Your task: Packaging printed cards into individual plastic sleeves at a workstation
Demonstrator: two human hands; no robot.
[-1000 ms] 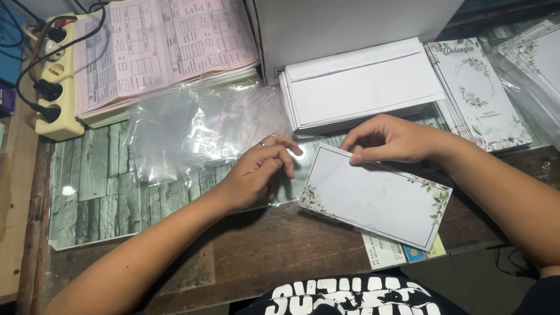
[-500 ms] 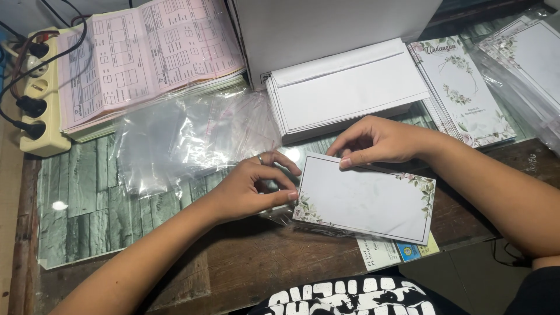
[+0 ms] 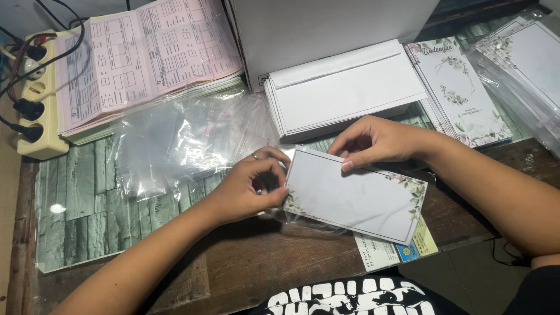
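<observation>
Your left hand point(image 3: 248, 189) pinches the short left edge of a floral-bordered white card point(image 3: 356, 195), and your right hand point(image 3: 373, 141) pinches its top edge. The card lies over clear plastic sleeves point(image 3: 186, 140), in front of stacked white envelopes point(image 3: 344, 90).

Desk point(image 3: 251, 274): dark brown wood, worn, bare along the near edge.
Desk cover point(image 3: 87, 216): grey-green plank-pattern sheet under a clear glossy layer, over the left and middle of the top.
Light: one small bright glare spot on the cover at left; shadow at the far right.
Floor point(image 3: 461, 274): grey, seen below the desk's near right corner.
</observation>
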